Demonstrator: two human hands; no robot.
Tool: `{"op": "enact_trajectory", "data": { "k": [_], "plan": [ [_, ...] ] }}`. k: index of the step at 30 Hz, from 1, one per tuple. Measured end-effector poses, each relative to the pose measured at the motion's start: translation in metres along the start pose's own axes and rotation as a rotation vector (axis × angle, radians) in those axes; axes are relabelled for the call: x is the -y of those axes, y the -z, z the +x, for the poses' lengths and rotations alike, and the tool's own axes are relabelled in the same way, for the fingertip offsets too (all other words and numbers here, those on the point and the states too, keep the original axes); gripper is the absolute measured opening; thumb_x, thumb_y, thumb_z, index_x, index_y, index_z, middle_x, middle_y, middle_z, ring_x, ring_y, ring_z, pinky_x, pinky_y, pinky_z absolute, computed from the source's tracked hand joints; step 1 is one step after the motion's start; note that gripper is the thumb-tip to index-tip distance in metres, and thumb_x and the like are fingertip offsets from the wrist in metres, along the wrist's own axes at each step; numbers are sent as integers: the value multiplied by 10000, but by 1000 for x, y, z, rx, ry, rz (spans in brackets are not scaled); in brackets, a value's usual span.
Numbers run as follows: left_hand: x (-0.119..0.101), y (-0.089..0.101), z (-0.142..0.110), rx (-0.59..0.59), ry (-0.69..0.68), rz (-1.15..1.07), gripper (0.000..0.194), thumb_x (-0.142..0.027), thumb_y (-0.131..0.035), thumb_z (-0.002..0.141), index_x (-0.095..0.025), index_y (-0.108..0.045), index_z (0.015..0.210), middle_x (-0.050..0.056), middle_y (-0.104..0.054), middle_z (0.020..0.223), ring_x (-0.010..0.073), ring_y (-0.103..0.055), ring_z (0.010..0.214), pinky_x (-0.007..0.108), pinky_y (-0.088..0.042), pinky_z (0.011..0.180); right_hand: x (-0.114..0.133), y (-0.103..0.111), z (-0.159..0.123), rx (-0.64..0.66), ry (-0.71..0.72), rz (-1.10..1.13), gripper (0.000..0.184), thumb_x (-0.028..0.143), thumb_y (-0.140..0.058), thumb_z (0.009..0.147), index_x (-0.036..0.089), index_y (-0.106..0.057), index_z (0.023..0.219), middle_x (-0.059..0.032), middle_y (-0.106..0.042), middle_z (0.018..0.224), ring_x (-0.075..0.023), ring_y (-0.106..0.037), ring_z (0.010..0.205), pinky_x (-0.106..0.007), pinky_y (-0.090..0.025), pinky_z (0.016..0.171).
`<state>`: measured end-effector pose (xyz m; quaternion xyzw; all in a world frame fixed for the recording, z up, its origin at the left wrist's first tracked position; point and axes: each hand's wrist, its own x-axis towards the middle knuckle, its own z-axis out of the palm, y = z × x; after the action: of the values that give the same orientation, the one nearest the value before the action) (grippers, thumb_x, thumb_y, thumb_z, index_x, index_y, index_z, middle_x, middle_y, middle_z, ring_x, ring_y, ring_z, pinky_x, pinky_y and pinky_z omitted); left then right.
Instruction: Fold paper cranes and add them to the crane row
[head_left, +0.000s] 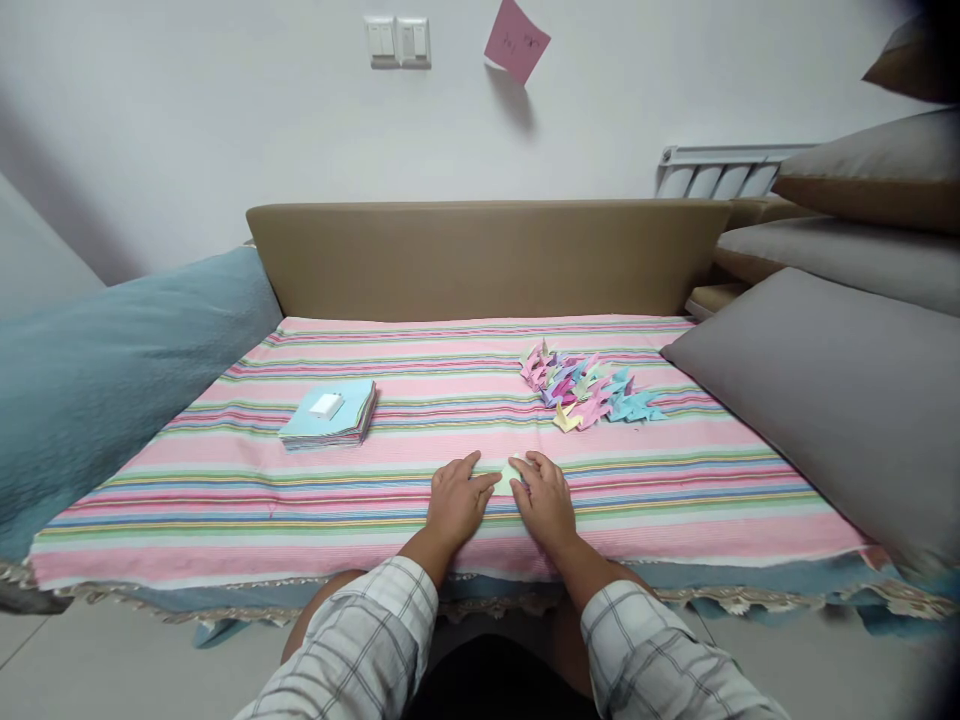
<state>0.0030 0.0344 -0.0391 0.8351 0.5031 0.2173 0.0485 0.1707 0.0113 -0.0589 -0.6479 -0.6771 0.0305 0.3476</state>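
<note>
A small pale green folded paper (507, 480) lies on the striped cloth between my hands. My left hand (457, 502) rests palm down at its left side, fingers apart, with the index fingertip touching the paper's edge. On the other side, my right hand (547, 502) has its thumb and bent fingers on the right part of the paper, covering some of it. Beyond my right hand lies a cluster of folded paper cranes (589, 385) in pink, blue, purple and yellow. To the left stands a stack of square paper sheets (330, 425), light blue on top.
A small white box-like object (327, 405) sits on the stack. The striped cloth (225, 480) covers a sofa seat with a brown backrest (487, 260). Grey cushions (840, 390) pile up at the right, and a blue-covered armrest (142, 360) bounds the left.
</note>
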Motion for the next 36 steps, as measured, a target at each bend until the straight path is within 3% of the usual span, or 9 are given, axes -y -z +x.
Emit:
{"op": "enact_trajectory", "data": {
  "k": [6,22,28,31,36],
  "plan": [
    [1,-1,0,18,-7,24,302,-290,-556,828,-417,-622,1093,18,-474,1350,268,-455,1142,480,-347,936,3,2,0,105,-8,-76,363,204,-442,856,349,-592,1152,-35,-433,1339,-229,-398,1175,-393,-331,943],
    [-1,2,0,5,2,17,289,-293,-544,834,-404,-631,1086,12,-497,1332,265,-467,1142,472,-355,947,8,3,4,136,-170,-125,413,276,-427,850,215,-525,1247,-70,-448,1356,-239,-394,1206,-387,-314,983],
    [-1,2,-1,-15,-1,4,311,-304,-533,841,-383,-603,1134,10,-517,1312,247,-475,1141,451,-357,960,6,4,10,121,-241,-4,411,397,-447,849,210,-567,1194,-82,-472,1329,-246,-405,1204,-394,-317,988],
    [-1,3,0,-22,7,-2,341,-303,-536,838,-348,-579,1173,16,-534,1296,249,-480,1136,453,-361,959,5,3,15,96,-299,96,362,424,-501,806,223,-636,1075,-83,-505,1287,-272,-435,1173,-420,-334,961],
    [-2,6,0,-25,12,-67,263,-296,-534,835,-317,-645,1073,19,-558,1272,248,-493,1128,454,-358,963,2,-1,25,22,-344,364,242,410,-577,717,222,-654,849,-49,-612,1101,-246,-523,1038,-397,-388,886]
  ]
}}
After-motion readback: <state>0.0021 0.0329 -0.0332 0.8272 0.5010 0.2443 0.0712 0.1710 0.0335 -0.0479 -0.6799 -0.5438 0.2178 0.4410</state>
